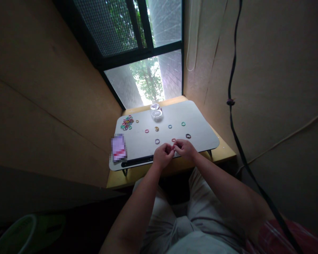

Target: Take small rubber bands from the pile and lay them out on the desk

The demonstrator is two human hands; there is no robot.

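Note:
My left hand (163, 155) and my right hand (184, 149) meet over the front edge of a white lap table (137, 144). Fingers of both are pinched on a small red hair tie (173, 148), mostly hidden by them. Just beyond my fingertips lies another red hair tie (174, 140). Spaced out around it are a lilac hair tie (157, 141), a dark one (188, 136), a green one (183, 124), a blue one (170, 126), a yellow-brown one (157, 129) and a pink one (147, 131). A mixed pile of hair ties (127, 122) sits at the far left.
A clear plastic container (156, 113) stands at the table's back, near the window (145, 77). A blurred purple packet (118, 148) lies at the left edge. Along the front runs a black strip (137, 161). A dark cord (231, 102) hangs on the right.

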